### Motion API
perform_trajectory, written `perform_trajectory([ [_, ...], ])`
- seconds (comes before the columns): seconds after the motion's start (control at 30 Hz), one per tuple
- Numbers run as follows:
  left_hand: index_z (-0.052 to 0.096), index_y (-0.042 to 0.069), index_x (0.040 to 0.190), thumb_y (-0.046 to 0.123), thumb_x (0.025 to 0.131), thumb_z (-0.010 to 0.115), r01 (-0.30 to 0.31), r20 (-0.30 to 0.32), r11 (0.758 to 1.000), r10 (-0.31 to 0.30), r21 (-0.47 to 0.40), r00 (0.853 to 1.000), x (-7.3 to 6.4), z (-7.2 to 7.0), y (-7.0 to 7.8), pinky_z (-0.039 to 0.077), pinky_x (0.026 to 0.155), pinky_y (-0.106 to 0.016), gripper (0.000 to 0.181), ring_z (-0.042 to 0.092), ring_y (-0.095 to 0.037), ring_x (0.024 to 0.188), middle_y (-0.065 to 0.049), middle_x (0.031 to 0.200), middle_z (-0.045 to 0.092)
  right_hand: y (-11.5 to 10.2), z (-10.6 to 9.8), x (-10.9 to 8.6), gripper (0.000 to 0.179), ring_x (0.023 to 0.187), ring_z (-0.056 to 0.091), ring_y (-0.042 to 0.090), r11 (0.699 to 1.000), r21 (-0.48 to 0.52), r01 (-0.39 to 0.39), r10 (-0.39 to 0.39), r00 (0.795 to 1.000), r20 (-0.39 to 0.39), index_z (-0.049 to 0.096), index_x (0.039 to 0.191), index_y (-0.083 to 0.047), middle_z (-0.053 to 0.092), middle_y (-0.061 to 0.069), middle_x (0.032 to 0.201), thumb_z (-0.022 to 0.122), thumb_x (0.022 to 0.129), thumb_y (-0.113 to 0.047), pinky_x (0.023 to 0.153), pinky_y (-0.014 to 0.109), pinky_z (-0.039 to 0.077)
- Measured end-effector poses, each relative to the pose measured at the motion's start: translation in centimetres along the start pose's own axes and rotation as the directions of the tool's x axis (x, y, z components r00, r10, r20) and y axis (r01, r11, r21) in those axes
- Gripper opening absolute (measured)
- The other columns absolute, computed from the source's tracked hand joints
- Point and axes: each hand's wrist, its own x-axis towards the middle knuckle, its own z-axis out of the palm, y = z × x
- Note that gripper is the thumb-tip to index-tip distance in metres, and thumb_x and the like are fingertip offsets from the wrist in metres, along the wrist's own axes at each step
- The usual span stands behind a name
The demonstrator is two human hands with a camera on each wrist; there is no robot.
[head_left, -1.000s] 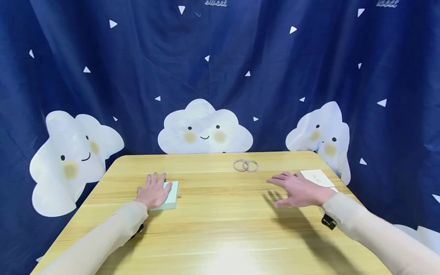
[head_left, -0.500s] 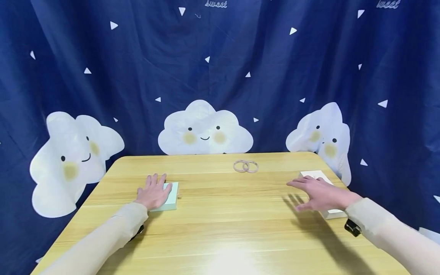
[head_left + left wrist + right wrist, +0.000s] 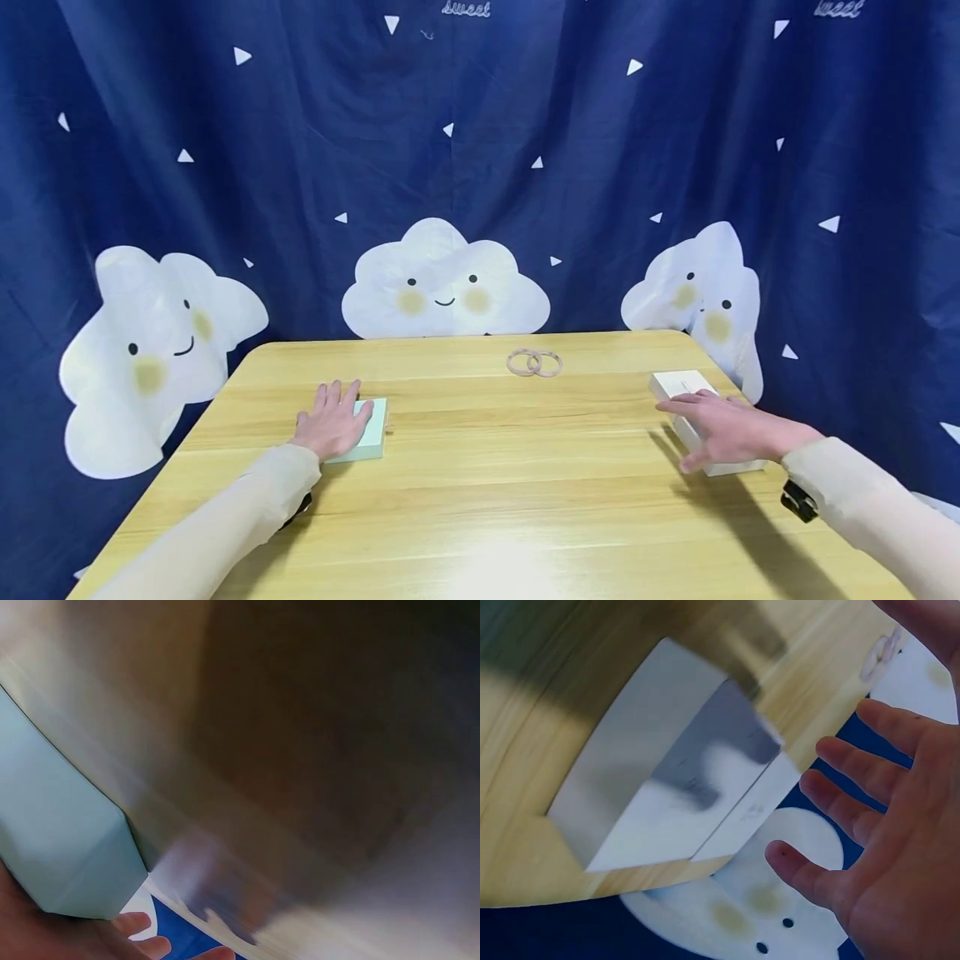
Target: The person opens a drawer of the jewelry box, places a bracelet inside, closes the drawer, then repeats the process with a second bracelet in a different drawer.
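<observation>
My left hand point(image 3: 330, 423) lies flat with spread fingers over a pale mint-green box point(image 3: 370, 433) at the left of the table; the hand covers much of its top. In the left wrist view the side of this box point(image 3: 67, 817) shows beside the palm. At the right, my right hand point(image 3: 723, 429) hovers over a white box point(image 3: 678, 383), its fingers spread and holding nothing. The right wrist view shows the white box point(image 3: 660, 772) apart from the fingers, with the hand's shadow across its top and a dark seam line near one end.
Two overlapping pinkish rings point(image 3: 534, 362) lie toward the back of the wooden table point(image 3: 480, 492). Behind the far edge hangs a dark blue curtain point(image 3: 480, 125) with white clouds and triangles.
My right hand has moved to the right, from beside the white box to above it, and more of the box's near end now shows. The left hand has stayed on the mint-green box.
</observation>
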Motion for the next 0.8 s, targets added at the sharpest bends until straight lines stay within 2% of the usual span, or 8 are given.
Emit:
perform_trajectory([
  [0.13, 0.015, 0.008, 0.162, 0.056, 0.106, 0.02, 0.002, 0.001, 1.0, -0.002, -0.006, 1.0, -0.1, 0.1, 0.1, 0.012, 0.106, -0.083, 0.074, 0.0, -0.053, 0.151, -0.031, 0.165, 0.006, 1.1, 0.4, -0.6, 0.091, 0.13, 0.048, 0.053, 1.0, 0.001, -0.004, 0.004, 1.0, -0.006, 0.058, 0.141, -0.014, 0.059, 0.014, 0.139, 0.089, 0.063, -0.05, 0.09, 0.077, 0.039],
  [0.33, 0.015, 0.009, 0.162, 0.059, 0.105, 0.017, -0.005, 0.001, 1.0, 0.005, 0.002, 1.0, 0.1, 0.2, -0.1, 0.015, 0.105, -0.083, 0.076, 0.0, -0.053, 0.15, -0.031, 0.164, 0.006, 2.0, 0.7, -1.5, 0.096, 0.125, 0.05, 0.054, 1.0, -0.012, 0.011, -0.012, 0.999, -0.037, 0.059, 0.139, -0.013, 0.061, 0.014, 0.134, 0.091, 0.056, -0.049, 0.09, 0.076, 0.04],
  [0.47, 0.016, 0.01, 0.162, 0.057, 0.106, 0.019, -0.006, -0.002, 1.0, 0.006, 0.001, 1.0, 0.2, 0.3, -0.2, 0.016, 0.104, -0.083, 0.074, 0.001, -0.054, 0.15, -0.031, 0.164, 0.006, 2.5, 1.0, -1.8, 0.1, 0.126, 0.05, 0.054, 1.0, -0.022, -0.001, 0.0, 1.0, -0.025, 0.058, 0.14, -0.013, 0.061, 0.013, 0.135, 0.092, 0.052, -0.048, 0.088, 0.074, 0.042],
  [0.57, 0.016, 0.009, 0.162, 0.057, 0.106, 0.019, -0.006, 0.003, 1.0, 0.006, -0.003, 1.0, 0.3, 0.4, -0.3, 0.015, 0.104, -0.083, 0.074, 0.0, -0.054, 0.15, -0.031, 0.164, 0.006, 2.7, 1.2, -1.9, 0.102, 0.127, 0.048, 0.055, 1.0, -0.017, -0.006, 0.006, 1.0, -0.008, 0.057, 0.14, -0.013, 0.059, 0.015, 0.136, 0.093, 0.051, -0.047, 0.085, 0.072, 0.043],
  [0.8, 0.013, 0.009, 0.163, 0.059, 0.105, 0.017, -0.004, 0.016, 1.0, 0.004, -0.015, 1.0, 0.3, 0.4, -0.4, 0.013, 0.105, -0.083, 0.076, -0.002, -0.054, 0.15, -0.031, 0.165, 0.005, 3.3, 1.8, -1.8, 0.104, 0.13, 0.046, 0.056, 0.999, -0.025, -0.024, 0.024, 1.0, -0.003, 0.055, 0.143, -0.013, 0.057, 0.015, 0.139, 0.093, 0.053, -0.048, 0.088, 0.074, 0.041],
])
